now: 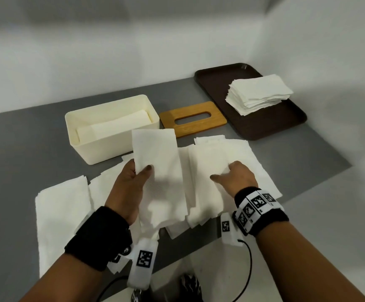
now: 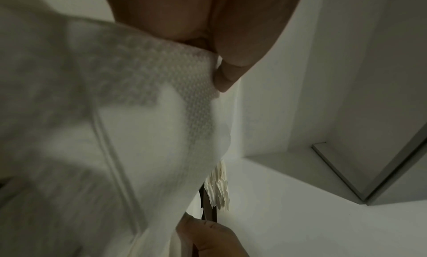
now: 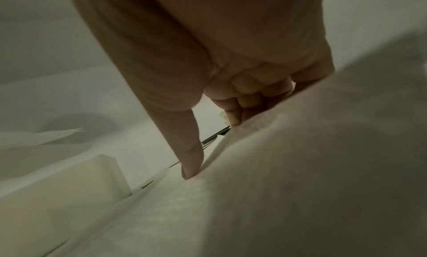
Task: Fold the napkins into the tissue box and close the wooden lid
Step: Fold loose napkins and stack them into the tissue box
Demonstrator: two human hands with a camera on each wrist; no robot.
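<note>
Head view: the left hand (image 1: 131,182) pinches a folded napkin (image 1: 157,162) at five o'clock of the box (image 1: 101,147); the right hand (image 1: 236,177) curls its fingers (image 3: 233,113) into loose napkins (image 1: 249,153) at four. Limp, light, tear-prone paper probably wants holding along the fold.

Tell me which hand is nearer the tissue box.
Left. The left hand, pinching a folded napkin, is just in front of the tissue box; the right hand grips spread napkins farther right, before the wooden lid.
</note>
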